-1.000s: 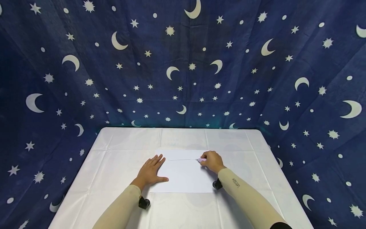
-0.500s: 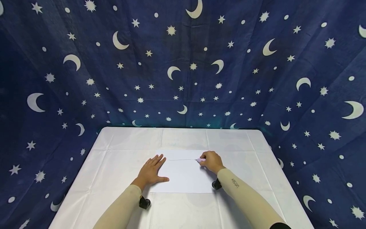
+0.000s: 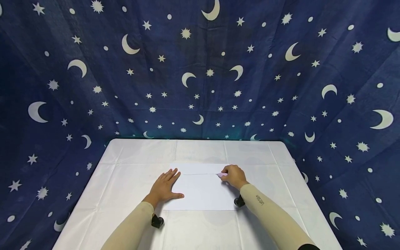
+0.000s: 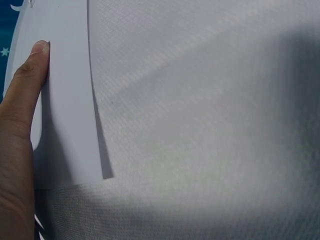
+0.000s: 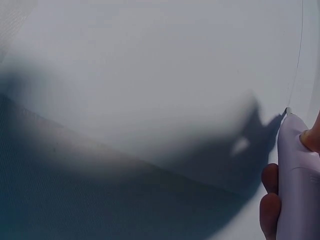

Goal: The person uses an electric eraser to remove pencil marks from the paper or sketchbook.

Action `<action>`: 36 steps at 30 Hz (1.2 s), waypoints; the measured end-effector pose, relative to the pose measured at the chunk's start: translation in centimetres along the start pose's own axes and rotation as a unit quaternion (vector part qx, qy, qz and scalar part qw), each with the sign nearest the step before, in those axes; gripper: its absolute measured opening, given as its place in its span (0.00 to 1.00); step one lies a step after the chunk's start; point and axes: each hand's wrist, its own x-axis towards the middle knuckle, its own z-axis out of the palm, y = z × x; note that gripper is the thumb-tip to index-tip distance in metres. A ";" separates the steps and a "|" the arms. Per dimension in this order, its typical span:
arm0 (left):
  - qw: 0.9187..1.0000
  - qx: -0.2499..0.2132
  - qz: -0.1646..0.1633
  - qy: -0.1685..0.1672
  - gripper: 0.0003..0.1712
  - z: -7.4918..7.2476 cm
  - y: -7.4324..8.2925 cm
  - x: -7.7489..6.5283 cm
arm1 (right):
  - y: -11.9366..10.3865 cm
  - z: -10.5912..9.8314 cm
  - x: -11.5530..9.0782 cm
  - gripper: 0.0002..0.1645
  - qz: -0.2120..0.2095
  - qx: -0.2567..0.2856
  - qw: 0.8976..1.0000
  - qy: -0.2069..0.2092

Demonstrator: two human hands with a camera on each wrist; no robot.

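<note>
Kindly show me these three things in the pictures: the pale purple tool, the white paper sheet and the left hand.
Pale purple tool (image 5: 298,182): right wrist view, middle of its body.
White paper sheet (image 3: 201,191): head view, bare middle area.
Left hand (image 3: 163,188): head view, back of the hand.

Booth-like workspace: moon-and-star drapes (image 3: 193,52) on three sides of white-covered table (image 3: 131,180).
</note>
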 end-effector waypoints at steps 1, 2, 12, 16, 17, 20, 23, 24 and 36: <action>1.000 -0.002 0.002 0.002 0.61 0.0 0.0 0.0 | -0.1 0.1 0.0 0.13 -0.001 0.001 1.000 -0.001; 1.000 -0.004 0.002 0.004 0.61 -0.1 0.0 0.0 | -0.2 0.1 0.1 0.13 0.000 0.001 1.000 -0.003; 1.000 -0.003 0.015 0.011 0.60 -0.2 0.1 0.0 | -1.4 0.7 0.3 0.13 -0.018 0.000 1.000 -0.002; 1.000 -0.001 0.008 0.007 0.60 0.1 0.0 0.1 | -1.7 1.0 0.5 0.13 -0.017 0.002 1.000 -0.006; 1.000 -0.001 0.007 0.007 0.60 0.2 0.0 0.1 | -1.8 1.0 0.6 0.13 -0.018 0.001 1.000 -0.008; 1.000 0.001 0.003 0.005 0.61 0.3 -0.1 0.2 | -1.9 1.2 0.7 0.13 -0.023 0.001 1.000 -0.011; 1.000 -0.003 0.000 0.005 0.61 0.2 0.0 0.1 | -2.1 1.4 0.8 0.13 -0.024 0.001 1.000 -0.011; 1.000 -0.001 -0.002 0.002 0.61 0.2 0.0 0.0 | -2.2 1.5 0.8 0.13 -0.025 0.001 1.000 -0.011; 1.000 0.001 -0.001 0.003 0.61 0.0 0.2 0.0 | -2.9 2.1 1.2 0.12 -0.031 0.006 0.999 -0.010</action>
